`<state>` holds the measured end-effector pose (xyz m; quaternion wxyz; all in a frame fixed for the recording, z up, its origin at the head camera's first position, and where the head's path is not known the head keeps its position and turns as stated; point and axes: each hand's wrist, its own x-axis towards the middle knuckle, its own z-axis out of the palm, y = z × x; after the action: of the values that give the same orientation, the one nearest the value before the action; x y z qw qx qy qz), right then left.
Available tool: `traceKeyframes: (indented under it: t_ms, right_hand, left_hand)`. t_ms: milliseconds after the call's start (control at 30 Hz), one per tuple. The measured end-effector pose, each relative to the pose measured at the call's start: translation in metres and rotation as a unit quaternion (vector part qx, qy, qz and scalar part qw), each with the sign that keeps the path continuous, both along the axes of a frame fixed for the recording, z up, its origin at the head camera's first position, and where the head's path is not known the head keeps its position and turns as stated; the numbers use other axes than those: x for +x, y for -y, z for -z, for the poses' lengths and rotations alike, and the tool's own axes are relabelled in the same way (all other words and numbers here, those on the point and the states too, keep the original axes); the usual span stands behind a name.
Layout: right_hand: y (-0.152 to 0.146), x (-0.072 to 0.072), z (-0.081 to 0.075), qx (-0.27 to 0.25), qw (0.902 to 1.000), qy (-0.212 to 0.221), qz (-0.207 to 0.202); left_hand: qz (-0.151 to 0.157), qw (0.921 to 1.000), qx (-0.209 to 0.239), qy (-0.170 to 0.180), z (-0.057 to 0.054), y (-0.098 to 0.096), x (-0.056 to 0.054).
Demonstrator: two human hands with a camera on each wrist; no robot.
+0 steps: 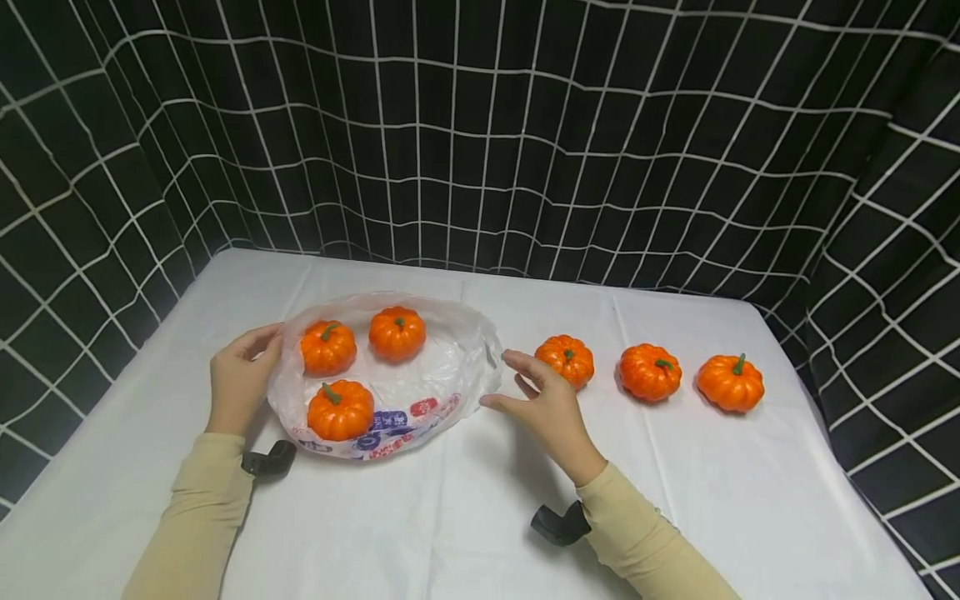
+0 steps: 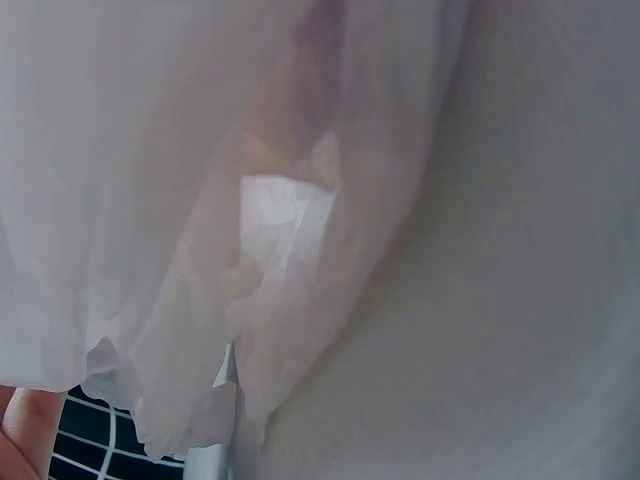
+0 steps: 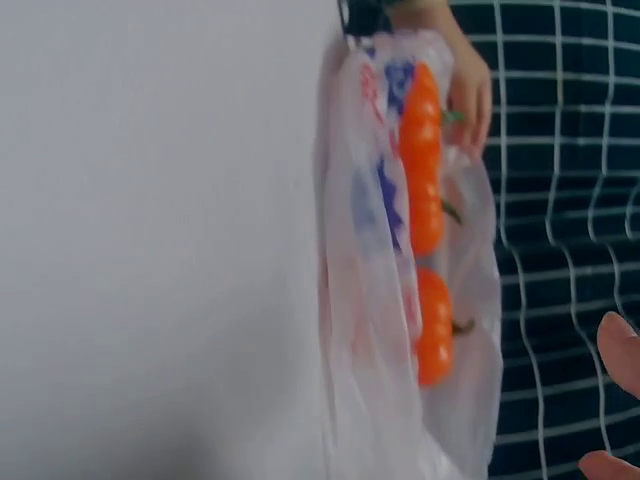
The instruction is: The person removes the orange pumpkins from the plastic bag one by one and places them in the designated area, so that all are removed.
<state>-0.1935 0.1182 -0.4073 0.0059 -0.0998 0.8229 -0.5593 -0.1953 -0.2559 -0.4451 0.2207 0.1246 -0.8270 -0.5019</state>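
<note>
A thin white plastic bag (image 1: 465,350) with blue and red print lies spread open on the table. Inside it sit three small orange pumpkins: one at the left (image 1: 328,348), one at the back (image 1: 397,333) and one in front (image 1: 341,411). My left hand (image 1: 243,375) pinches the bag's left rim; in the left wrist view, translucent plastic covers most of the picture. By the right rim is my right hand (image 1: 546,408), thumb and forefinger spread apart. Its fingertips (image 3: 622,350) show at the edge of the right wrist view, with nothing between them.
To the right of the bag, three more orange pumpkins stand in a row: a near one (image 1: 564,360) just behind my right hand, a middle one (image 1: 649,372) and a far one (image 1: 731,383). Black cloth with a white grid (image 1: 480,150) encloses the white table (image 1: 480,517).
</note>
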Motion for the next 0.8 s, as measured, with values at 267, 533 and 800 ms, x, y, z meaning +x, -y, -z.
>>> traceKeyframes:
  t_ms: [267, 533, 800]
  right_hand:
    - [0.038, -0.003, 0.006, -0.020, 0.9982, 0.013, -0.054]
    - [0.072, -0.001, 0.011, -0.043, 0.9933, 0.031, -0.103]
    - [0.104, -0.001, 0.016, -0.029, 0.9870, 0.037, -0.154]
  left_hand:
    - [-0.001, 1.0000, 0.000, 0.002, -0.002, -0.001, 0.000]
    - [0.002, 1.0000, -0.006, -0.001, -0.001, -0.002, -0.002]
    - [0.005, 1.0000, -0.005, -0.003, -0.001, -0.001, 0.000]
